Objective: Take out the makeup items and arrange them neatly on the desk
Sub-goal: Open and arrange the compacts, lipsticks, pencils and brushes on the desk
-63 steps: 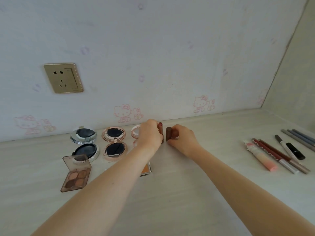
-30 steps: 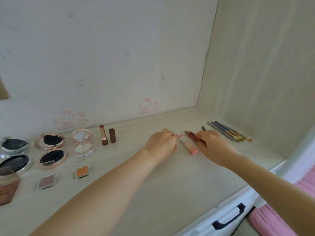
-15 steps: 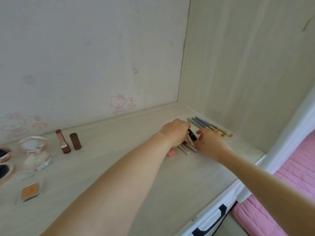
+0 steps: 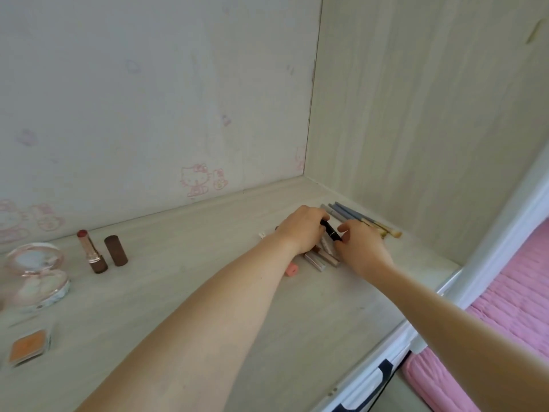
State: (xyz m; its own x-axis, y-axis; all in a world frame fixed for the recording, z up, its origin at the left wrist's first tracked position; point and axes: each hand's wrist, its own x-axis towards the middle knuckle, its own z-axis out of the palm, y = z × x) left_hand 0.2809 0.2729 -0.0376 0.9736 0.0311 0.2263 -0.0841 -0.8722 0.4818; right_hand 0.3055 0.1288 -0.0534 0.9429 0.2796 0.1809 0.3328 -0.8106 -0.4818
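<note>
Both hands are together at the far right of the desk (image 4: 208, 307). My left hand (image 4: 303, 230) and my right hand (image 4: 359, 248) each pinch an end of a small black tube (image 4: 331, 231) held just above a cluster of pencils and slim tubes (image 4: 322, 254). A pink-capped tube (image 4: 291, 269) pokes out from under my left wrist. An open lipstick (image 4: 92, 251) stands upright at the left beside its brown cap (image 4: 116, 250). Most of the cluster is hidden under my hands.
Blue-grey brushes (image 4: 359, 219) lie against the right side panel. A round open compact (image 4: 37, 275) and a small orange pan (image 4: 28, 347) sit at the left edge. The desk's front edge runs diagonally at right, with pink bedding (image 4: 511, 298) below it.
Both hands left the lipstick and cap and moved right to the pencil cluster. The black tube is now held between them. The view swung right.
</note>
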